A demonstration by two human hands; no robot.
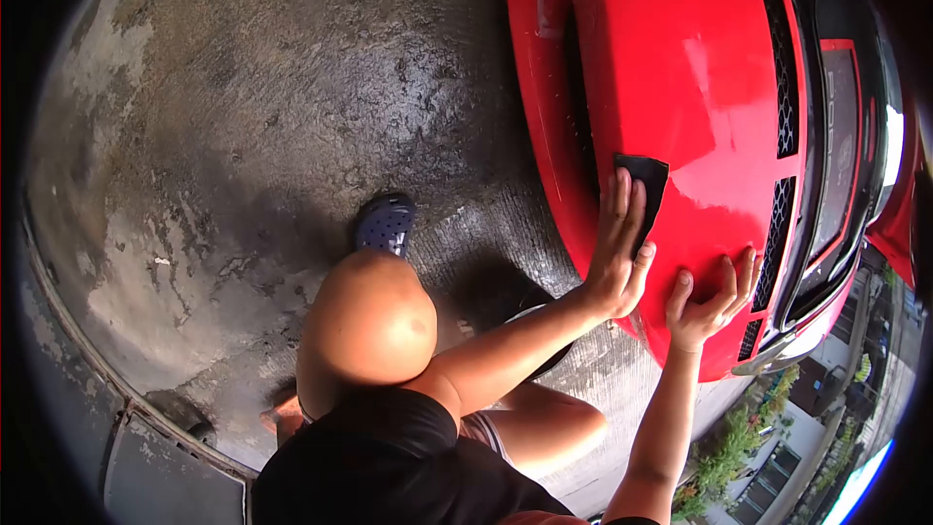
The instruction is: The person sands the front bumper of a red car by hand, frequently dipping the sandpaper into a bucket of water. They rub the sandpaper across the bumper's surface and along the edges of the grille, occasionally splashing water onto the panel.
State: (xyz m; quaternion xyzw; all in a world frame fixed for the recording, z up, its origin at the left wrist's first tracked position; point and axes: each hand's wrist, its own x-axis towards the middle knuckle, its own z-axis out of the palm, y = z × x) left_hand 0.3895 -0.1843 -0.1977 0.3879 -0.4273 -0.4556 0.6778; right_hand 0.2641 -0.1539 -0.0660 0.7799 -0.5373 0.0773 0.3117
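My left hand (616, 255) presses a sheet of black sandpaper (646, 180) against the glossy red bumper (671, 68) of a car. The fingers lie over the sheet, and one end of it sticks out past them. On the same red panel, below and to the right in the view, rests my right hand (708, 301). Its fingers are spread and slightly bent, with nothing visible in them. Its fingertips are close to a black mesh grille (775, 233). Pale reflections show on the paint around both hands.
Wet, stained concrete (243, 107) spreads beside the car. A dark container (554, 360) stands below my left forearm, partly hidden. My bent knee (369, 316) and a navy clog (386, 224) are near it. A grey metal panel (165, 472) borders the floor; plants (724, 452) grow beyond the car.
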